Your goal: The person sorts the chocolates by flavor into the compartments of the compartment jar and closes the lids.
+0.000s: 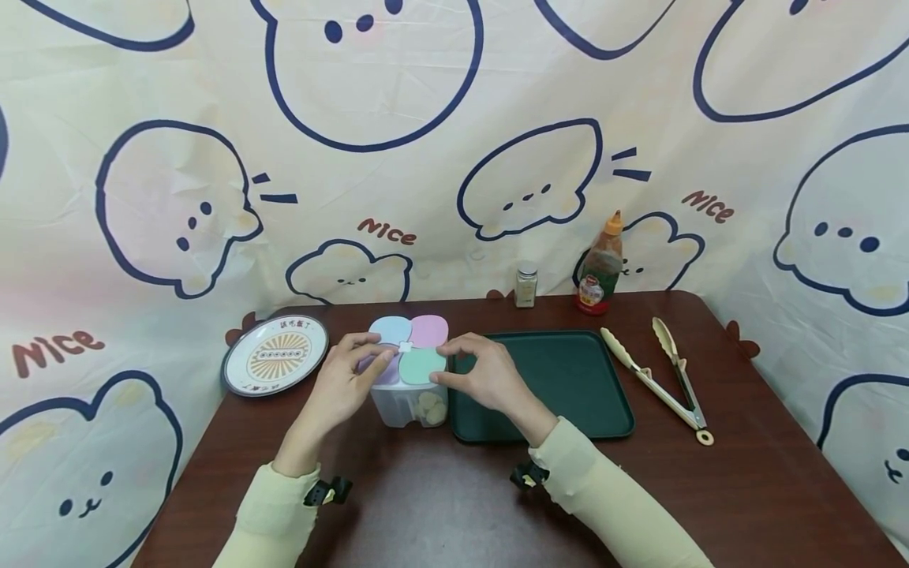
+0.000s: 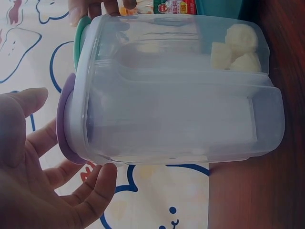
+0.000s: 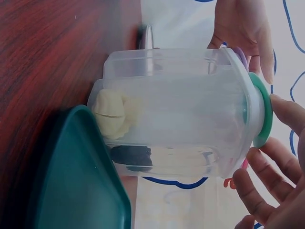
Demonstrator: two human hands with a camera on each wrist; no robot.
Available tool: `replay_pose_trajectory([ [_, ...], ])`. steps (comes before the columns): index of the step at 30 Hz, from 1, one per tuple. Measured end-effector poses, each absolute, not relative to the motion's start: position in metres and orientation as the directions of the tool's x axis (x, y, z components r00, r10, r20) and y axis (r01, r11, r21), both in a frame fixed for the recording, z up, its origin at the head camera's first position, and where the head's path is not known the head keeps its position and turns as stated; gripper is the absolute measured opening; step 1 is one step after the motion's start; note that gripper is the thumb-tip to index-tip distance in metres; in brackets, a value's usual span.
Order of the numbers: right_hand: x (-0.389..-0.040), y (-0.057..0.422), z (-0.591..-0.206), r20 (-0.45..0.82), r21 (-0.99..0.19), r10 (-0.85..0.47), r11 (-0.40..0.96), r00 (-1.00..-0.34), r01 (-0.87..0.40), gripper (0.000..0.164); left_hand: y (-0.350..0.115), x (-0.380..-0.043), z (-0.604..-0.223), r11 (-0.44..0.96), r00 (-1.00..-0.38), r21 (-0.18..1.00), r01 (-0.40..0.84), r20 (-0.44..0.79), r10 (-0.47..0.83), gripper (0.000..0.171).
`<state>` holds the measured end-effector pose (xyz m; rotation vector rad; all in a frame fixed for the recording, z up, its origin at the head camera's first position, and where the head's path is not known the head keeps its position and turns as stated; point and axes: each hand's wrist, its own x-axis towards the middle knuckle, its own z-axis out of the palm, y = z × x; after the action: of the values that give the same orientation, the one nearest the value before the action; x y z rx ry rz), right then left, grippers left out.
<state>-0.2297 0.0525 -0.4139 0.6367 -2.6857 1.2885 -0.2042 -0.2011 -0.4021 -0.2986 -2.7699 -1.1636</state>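
Note:
A clear plastic storage box (image 1: 394, 404) stands on the table, its white top carrying blue, pink, purple and green lids. Pale, cream-coloured food pieces (image 3: 112, 114) lie at the bottom of one compartment, under the green lid (image 1: 422, 366). A dark content (image 3: 131, 157) shows in a neighbouring compartment. My right hand (image 1: 486, 375) pinches the green lid's edge, thumb and index fingertip on it. At the left side, my left hand (image 1: 351, 375) is by the purple lid (image 2: 67, 119). Its thumb stands off above that lid, while loosely bent fingers reach the box's side.
Right of the box lies a dark green tray (image 1: 547, 386), with metal tongs (image 1: 667, 383) spread open beyond it. A white plate (image 1: 275, 356) is on the left. At the back stand a small jar (image 1: 525, 285) and a sauce bottle (image 1: 600, 267). Patterned cloth hangs behind.

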Motion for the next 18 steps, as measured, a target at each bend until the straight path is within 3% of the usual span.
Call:
replay_pose_trajectory([
  [18, -0.2252, 0.0529, -0.4212, 0.283, -0.735, -0.3, 0.542, -0.911, -0.407, 0.042, -0.1993, -0.204, -0.4023, 0.699, -0.961, 0.665, 0.264, 0.243, 0.131, 0.042],
])
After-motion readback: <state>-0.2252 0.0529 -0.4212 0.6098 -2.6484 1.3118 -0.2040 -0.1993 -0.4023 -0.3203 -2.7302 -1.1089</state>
